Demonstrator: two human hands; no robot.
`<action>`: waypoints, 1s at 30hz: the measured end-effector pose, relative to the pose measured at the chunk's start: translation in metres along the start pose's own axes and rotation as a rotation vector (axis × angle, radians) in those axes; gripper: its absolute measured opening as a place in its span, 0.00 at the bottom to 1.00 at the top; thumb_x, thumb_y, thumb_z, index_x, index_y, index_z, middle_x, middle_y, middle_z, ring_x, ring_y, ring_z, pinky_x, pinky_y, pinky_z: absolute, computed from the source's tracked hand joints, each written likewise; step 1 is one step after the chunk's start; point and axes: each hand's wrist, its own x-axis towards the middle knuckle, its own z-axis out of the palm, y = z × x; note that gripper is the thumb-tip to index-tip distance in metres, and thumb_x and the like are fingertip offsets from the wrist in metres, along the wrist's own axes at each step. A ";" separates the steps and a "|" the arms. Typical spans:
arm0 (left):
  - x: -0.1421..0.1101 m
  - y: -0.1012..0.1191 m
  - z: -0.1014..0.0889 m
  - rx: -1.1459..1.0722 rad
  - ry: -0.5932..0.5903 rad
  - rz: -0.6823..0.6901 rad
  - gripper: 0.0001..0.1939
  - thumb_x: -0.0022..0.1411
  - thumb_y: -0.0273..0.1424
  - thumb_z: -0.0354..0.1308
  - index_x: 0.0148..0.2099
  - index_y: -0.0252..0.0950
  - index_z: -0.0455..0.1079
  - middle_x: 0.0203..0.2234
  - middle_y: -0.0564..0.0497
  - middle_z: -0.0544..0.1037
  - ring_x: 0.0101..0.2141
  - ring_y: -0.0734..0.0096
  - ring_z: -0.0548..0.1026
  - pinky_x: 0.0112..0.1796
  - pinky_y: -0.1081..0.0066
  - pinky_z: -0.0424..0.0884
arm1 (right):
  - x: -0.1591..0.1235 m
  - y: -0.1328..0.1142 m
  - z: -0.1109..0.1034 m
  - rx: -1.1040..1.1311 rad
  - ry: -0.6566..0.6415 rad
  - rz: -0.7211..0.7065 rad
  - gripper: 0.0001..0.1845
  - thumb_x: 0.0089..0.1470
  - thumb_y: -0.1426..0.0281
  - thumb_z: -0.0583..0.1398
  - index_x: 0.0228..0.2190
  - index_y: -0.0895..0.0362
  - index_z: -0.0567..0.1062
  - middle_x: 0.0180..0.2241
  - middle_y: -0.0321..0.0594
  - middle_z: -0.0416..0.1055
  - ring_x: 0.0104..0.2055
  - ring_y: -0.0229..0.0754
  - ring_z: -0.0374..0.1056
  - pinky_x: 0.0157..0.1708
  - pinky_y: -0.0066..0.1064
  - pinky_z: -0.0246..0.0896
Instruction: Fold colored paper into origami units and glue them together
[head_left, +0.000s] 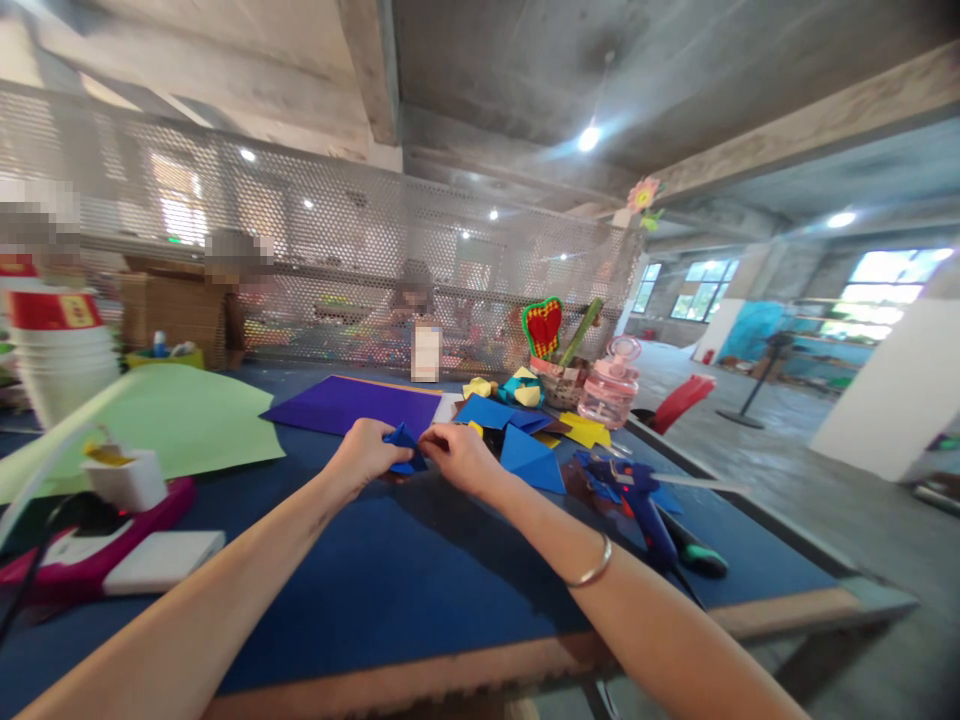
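Note:
My left hand (pixel 369 457) is closed on a small folded piece of blue paper (pixel 405 450), held just above the dark blue tabletop (pixel 360 570). Close on its right, my right hand (pixel 459 457) has thumb and fingertips pinched together at the paper's edge. Whether those fingertips grip the paper is hard to make out. Beyond my right hand lie blue paper pieces (pixel 531 460) and yellow paper (pixel 585 430). A purple sheet (pixel 337 405) lies behind my left hand.
A blue glue gun (pixel 646 505) lies at right, near a pink bottle (pixel 609 385) and a basket (pixel 561 385). At left are a light green sheet (pixel 202 420), a magenta power strip (pixel 161 508) and stacked paper cups (pixel 64 350). A perforated metal screen (pixel 337 250) stands behind.

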 end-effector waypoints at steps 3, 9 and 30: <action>0.001 -0.002 0.000 0.008 0.000 -0.001 0.02 0.44 0.23 0.59 0.25 0.32 0.70 0.14 0.56 0.71 0.18 0.72 0.73 0.24 0.70 0.75 | 0.000 0.000 0.000 0.017 -0.003 0.014 0.06 0.54 0.74 0.58 0.29 0.59 0.76 0.27 0.37 0.74 0.29 0.35 0.67 0.30 0.23 0.57; 0.000 -0.002 0.002 0.032 0.001 -0.003 0.01 0.42 0.23 0.59 0.22 0.32 0.69 0.11 0.56 0.71 0.16 0.71 0.73 0.21 0.71 0.73 | 0.000 0.001 0.000 0.044 -0.025 0.021 0.06 0.52 0.73 0.59 0.27 0.59 0.77 0.24 0.35 0.73 0.27 0.34 0.66 0.28 0.22 0.56; 0.004 0.002 -0.003 -0.171 0.099 -0.017 0.04 0.49 0.26 0.60 0.30 0.30 0.70 0.16 0.53 0.74 0.17 0.72 0.73 0.25 0.70 0.73 | 0.002 0.005 0.007 0.202 -0.006 0.236 0.12 0.56 0.76 0.53 0.31 0.57 0.76 0.29 0.38 0.76 0.32 0.38 0.72 0.33 0.27 0.64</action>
